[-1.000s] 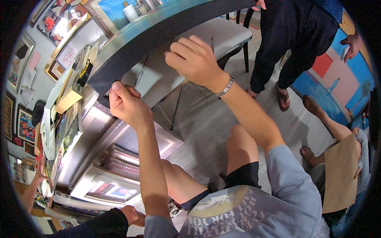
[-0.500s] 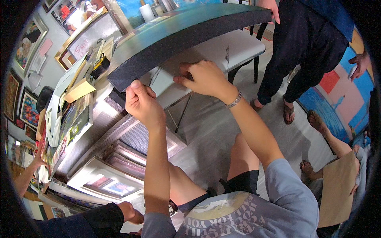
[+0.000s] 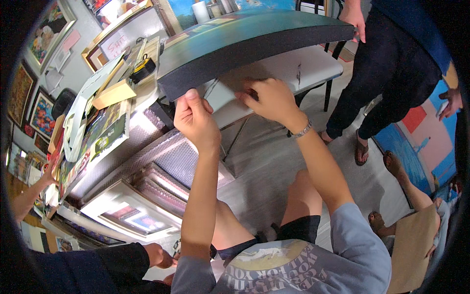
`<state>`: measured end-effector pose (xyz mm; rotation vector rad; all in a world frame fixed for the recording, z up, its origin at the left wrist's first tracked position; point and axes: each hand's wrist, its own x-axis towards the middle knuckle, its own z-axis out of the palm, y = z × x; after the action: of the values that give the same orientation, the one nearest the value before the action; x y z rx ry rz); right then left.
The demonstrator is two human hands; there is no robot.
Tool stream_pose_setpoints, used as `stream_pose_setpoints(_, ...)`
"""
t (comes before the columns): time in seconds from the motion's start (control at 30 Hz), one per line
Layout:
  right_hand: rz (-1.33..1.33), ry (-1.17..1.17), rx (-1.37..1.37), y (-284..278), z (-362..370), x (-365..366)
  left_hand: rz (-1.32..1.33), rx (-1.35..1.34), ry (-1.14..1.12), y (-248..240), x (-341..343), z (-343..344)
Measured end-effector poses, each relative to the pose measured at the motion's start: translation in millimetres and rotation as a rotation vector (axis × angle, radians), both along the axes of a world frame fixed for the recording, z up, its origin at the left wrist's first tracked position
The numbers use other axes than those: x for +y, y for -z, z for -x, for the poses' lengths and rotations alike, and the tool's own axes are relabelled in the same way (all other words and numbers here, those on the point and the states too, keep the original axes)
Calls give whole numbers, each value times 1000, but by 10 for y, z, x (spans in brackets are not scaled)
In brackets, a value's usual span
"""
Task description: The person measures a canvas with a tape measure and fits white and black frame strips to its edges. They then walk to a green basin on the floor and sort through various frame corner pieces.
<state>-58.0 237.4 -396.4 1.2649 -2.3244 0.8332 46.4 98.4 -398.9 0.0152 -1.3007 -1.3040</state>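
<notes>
A stretched canvas painting [image 3: 254,52] with a blue-green face and thick black sides is held up above a white marbled table [image 3: 320,66]. My left hand [image 3: 197,120] is closed on its near left corner, thumb on the black side. Below the near edge, apart from it, my right hand [image 3: 275,100] has its fingers curled and thumb bent in. Whatever lies between those fingertips, if anything, is hidden from view. At the far right corner, another person's hand [image 3: 354,22] grips the canvas.
To the left, a cluttered stack holds a black and yellow tape measure [image 3: 143,69] and flat boards. Below it stand bubble-wrapped pieces and a white frame [image 3: 128,211]. Another person stands at right in dark trousers [image 3: 387,73]. A seated person holds brown cardboard [image 3: 413,245].
The canvas and both my hands sit further right in the picture, along with most of the surroundings, as the view has shifted. My left hand keeps its hold on the corner.
</notes>
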Motion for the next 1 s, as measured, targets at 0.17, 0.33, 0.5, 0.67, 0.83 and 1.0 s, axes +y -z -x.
stream_pose_setpoints(0.17, 29, 17, 95, 37, 4, 13, 6, 6, 3, -9, 18, 3)
stream_pose_setpoints(0.33, 37, 13, 43, -17, -31, 23, 4, 37, 12, -14, 28, 37)
stream_pose_setpoints(0.5, 46, 5, 10, -14, -38, -6, -7, 9, 18, -24, 19, -19)
stream_pose_setpoints(0.67, 4, 64, 63, 94, 10, 12, -80, -56, -72, -11, 68, -24)
stream_pose_setpoints(0.83, 57, 21, 30, -45, -23, 44, -52, 36, 24, -42, 76, 35)
stream_pose_setpoints(1.0, 33, 42, 50, -14, -41, 43, -58, -2, 6, -9, 73, 6)
